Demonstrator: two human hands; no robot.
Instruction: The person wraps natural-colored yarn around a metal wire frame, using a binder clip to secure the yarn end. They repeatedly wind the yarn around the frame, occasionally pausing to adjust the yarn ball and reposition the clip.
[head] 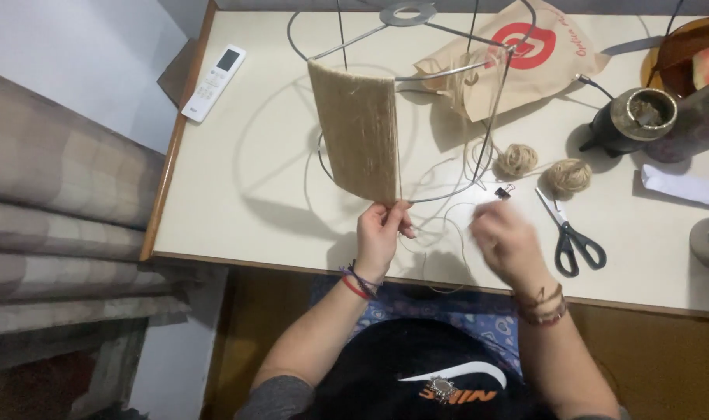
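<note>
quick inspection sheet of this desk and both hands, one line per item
surface: pale desk with wood edge, mostly bare on its left side
job's things: wire lampshade frame partly wrapped in jute twine; loose twine trails toward the hands
clutter: two twine balls, scissors, binder clip, remote control, paper bag, dark pot
grippers: left hand pinches the wrapped section's lower edge; right hand blurred, grip unclear
cables: thin dark lead beside the pot
surroundings: striped sofa at left
</note>
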